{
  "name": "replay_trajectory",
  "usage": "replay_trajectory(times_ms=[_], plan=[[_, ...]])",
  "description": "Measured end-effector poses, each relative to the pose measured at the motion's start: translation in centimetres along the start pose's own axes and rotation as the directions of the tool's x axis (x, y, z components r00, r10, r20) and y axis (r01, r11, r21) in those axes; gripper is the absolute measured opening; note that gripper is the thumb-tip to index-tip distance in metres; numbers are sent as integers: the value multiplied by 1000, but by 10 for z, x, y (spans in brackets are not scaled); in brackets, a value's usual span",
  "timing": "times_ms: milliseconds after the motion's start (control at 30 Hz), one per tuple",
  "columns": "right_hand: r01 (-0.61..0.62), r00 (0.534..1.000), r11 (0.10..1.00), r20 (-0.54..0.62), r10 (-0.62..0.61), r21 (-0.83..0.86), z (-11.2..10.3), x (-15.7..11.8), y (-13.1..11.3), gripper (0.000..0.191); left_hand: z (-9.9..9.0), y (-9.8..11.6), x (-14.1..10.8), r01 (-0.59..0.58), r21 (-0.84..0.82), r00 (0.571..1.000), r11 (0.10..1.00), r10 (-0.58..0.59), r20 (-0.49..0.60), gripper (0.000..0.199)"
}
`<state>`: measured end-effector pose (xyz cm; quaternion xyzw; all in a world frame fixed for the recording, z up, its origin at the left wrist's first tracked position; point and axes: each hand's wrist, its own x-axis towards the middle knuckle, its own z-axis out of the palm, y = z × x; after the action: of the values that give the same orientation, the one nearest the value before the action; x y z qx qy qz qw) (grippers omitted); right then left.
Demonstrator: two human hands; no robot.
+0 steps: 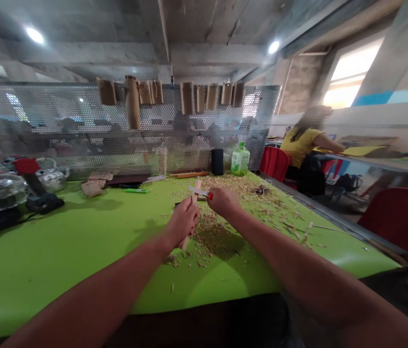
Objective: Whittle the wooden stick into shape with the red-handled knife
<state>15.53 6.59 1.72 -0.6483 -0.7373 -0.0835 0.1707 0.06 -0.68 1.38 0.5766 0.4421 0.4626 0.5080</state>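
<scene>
left hand closed tightly around a wooden stick, steadying it near-upright above the green table. right hand pinched a red-ended utility knife narrowly, bringing its blade to the stick's upper part, over scattered wood shavings.

The left forearm and right forearm are stretched forward from the lower corners of the view and angled inward. The left hand and right hand are held just apart, with the fingers of each curled closed and the right hand raised slightly higher.
</scene>
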Motion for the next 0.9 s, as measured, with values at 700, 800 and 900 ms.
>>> replay_trajectory(times_ms=[700,800,900], plan=[[-192,974,960,-77,212,205,4,19,31,34,-9,-8,8,3,-47,999,999,-1,38,18],[-48,997,989,-60,57,142,3,7,9,31,-8,-8,10,0,-93,1000,996,1,6,17],[24,998,997,-59,-20,76,3,2,3,31,-5,-3,4,-17,-85,1000,996,19,17,17]])
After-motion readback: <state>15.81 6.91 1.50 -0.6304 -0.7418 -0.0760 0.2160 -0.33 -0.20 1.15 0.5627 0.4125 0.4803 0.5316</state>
